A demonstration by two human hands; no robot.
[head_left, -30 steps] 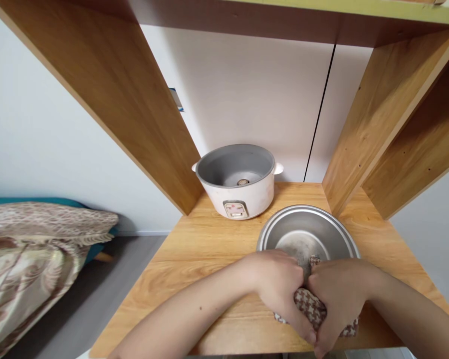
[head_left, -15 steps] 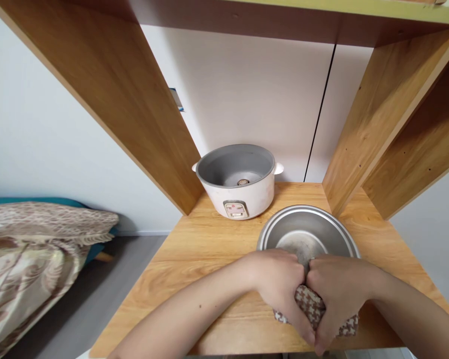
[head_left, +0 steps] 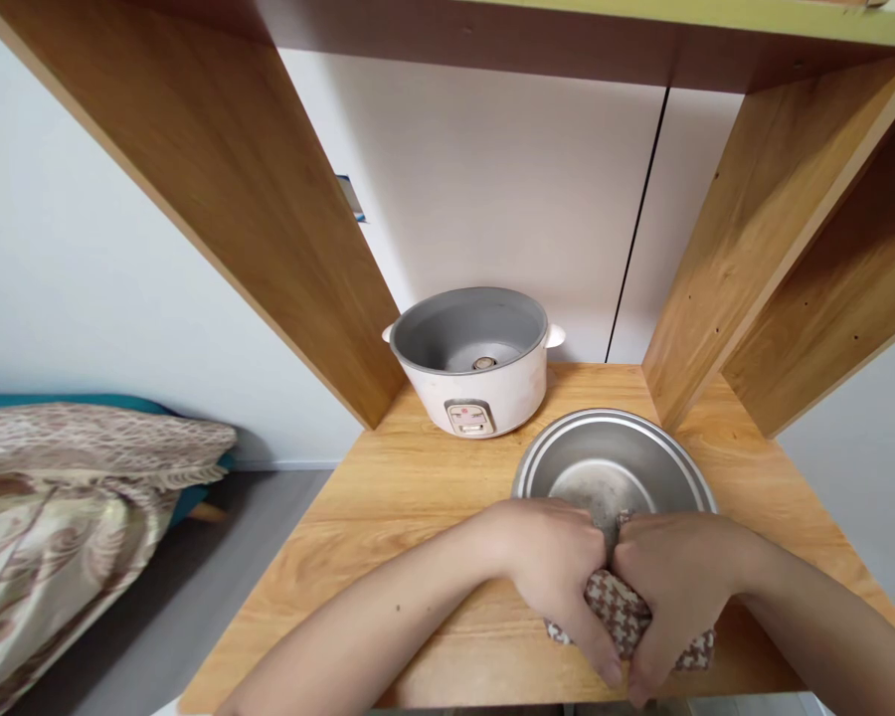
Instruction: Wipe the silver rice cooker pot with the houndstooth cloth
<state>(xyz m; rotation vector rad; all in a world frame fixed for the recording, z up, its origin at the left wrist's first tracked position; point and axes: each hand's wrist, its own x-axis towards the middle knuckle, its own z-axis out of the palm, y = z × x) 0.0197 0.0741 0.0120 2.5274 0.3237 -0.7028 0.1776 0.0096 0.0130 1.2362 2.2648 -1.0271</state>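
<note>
- The metal bowl [head_left: 613, 465] stands on the wooden surface [head_left: 388, 517]; its inside is bare metal with dull marks on the bottom, and a corner of the houndstooth cloth [head_left: 618, 615] shows at its near rim, between the two hands.
- The rest of the cloth lies bunched on the surface just in front of the bowl, brown and white in pattern.
- The left hand [head_left: 559, 567] has its grip closed on the cloth's left side, fingers curled down over it.
- The right hand [head_left: 675, 582] has its grip closed on the cloth's right side, knuckles touching those of the left hand.
- Behind the bowl and to its left stands the rice cooker body [head_left: 473, 360], white outside and grey inside, lid off, holding only the round heating knob at its bottom.
- A small control panel [head_left: 468, 418] sits on the cooker's front; its writing is too small to read.
- Far left of the bowl, below the surface, lies a patterned blanket [head_left: 67, 497].
</note>
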